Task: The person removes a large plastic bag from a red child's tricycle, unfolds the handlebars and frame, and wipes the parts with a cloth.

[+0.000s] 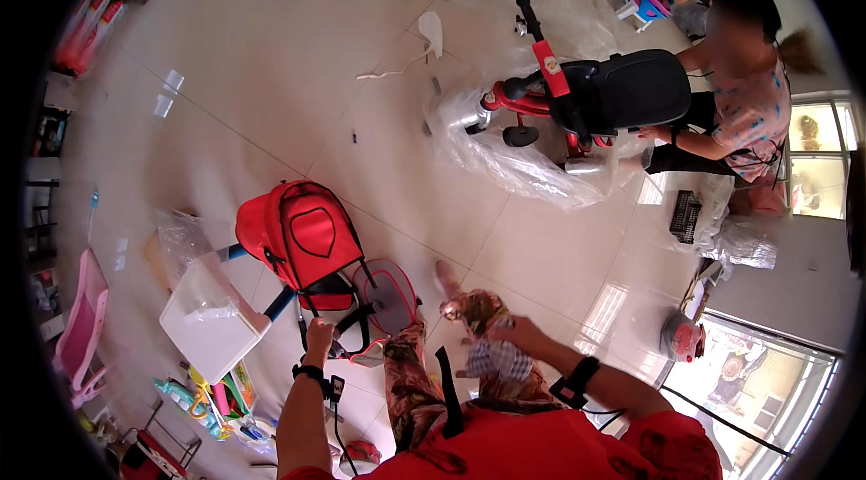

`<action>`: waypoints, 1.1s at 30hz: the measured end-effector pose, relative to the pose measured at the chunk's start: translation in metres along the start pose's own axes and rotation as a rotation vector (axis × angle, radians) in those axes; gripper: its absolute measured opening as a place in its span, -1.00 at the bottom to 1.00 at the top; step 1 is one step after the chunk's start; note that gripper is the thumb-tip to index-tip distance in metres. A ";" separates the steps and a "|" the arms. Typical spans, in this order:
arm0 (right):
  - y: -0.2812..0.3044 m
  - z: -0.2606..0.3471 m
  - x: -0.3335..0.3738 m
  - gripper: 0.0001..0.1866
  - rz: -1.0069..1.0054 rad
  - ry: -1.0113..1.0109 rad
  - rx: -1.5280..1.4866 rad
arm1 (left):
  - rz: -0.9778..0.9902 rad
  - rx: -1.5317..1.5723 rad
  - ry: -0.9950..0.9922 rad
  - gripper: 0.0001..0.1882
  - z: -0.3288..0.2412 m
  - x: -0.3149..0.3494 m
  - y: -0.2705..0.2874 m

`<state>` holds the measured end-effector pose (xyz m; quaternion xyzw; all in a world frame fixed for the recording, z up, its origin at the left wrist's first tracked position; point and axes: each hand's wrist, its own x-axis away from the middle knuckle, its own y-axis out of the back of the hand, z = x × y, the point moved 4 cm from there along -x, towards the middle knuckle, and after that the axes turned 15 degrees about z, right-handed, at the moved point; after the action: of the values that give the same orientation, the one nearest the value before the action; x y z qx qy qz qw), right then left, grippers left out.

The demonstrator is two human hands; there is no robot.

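My right hand (516,334) is closed on a bunched checked cloth (499,362), held over my right thigh. To the left, my left hand (318,338) is closed by the lower black straps (353,322) of a red fabric bag with black trim (307,232). It appears to grip a strap, though its fingers partly hide this. The bag leans beside a white tabletop (209,322) with blue tubes. Against the bag's lower right lies a grey rounded panel with a red edge (386,293).
A co-worker (747,101) sits at right behind a red and black children's tricycle (577,96) on clear plastic wrap (505,155). Colourful toys (212,399) lie at lower left near a pink plastic piece (83,322). A black basket (686,216) stands by the right wall.
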<state>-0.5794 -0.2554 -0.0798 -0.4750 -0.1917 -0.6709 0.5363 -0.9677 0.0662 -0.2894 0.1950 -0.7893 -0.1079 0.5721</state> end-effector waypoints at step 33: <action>0.354 0.333 -0.086 -0.57 0.115 -0.292 0.350 | 0.133 -0.951 -0.851 -0.71 -0.586 -0.298 -0.140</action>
<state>-0.1190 -0.0783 -0.0833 -0.4767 -0.3535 -0.5200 0.6143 -0.3077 0.0998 -0.4128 -0.1894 -0.8236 -0.4786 0.2383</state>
